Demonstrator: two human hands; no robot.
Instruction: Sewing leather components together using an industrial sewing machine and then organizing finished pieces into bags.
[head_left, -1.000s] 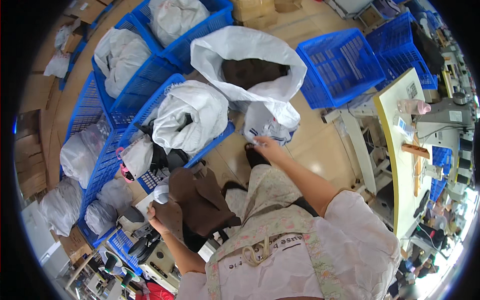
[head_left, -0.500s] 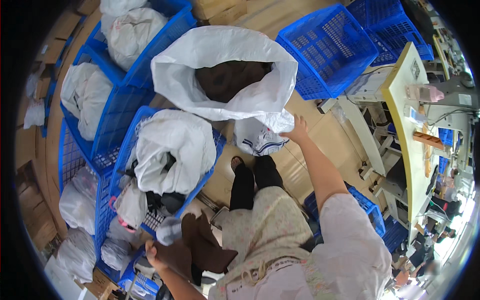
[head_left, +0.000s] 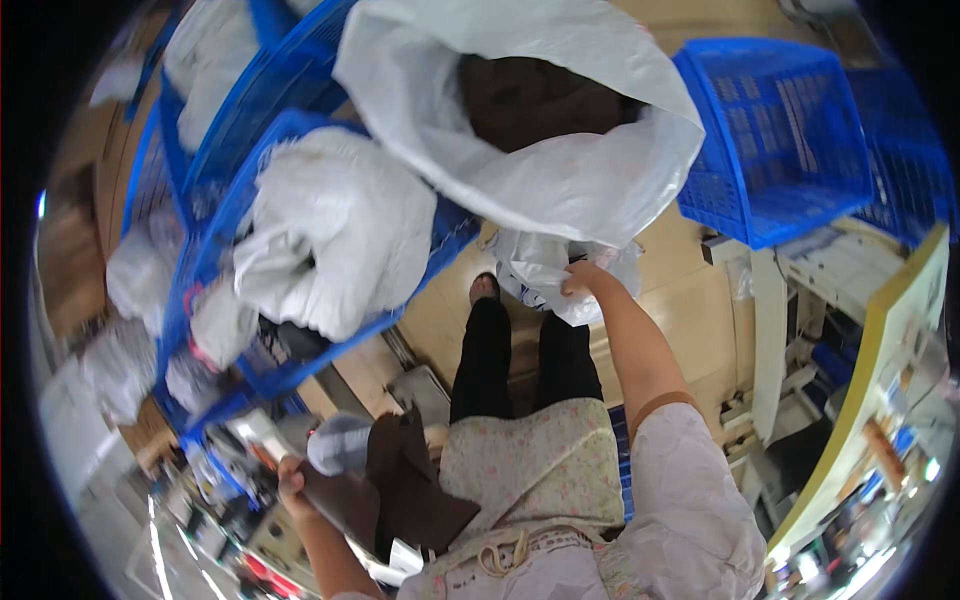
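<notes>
A large white woven sack point(head_left: 590, 185) stands wide-mouthed in front of me, with dark brown cloth point(head_left: 530, 95) deep inside. My right hand point(head_left: 588, 279) is closed on the loose white plastic at the sack's near side. Down at the lower left, my left hand point(head_left: 294, 485) grips brown fabric pieces point(head_left: 410, 480), which hang beside my apron. The fabric partly hides its fingers.
A blue crate point(head_left: 775, 140) stands right of the sack. To the left, another blue crate point(head_left: 270, 375) holds a bundled white sack point(head_left: 345, 230); more bagged crates lie beyond. A yellow-edged worktable point(head_left: 860, 380) runs along the right.
My view has shifted, so the sack now appears higher and larger. My right hand has closed more tightly on the plastic at the sack's near side. My left hand still holds the brown fabric.
</notes>
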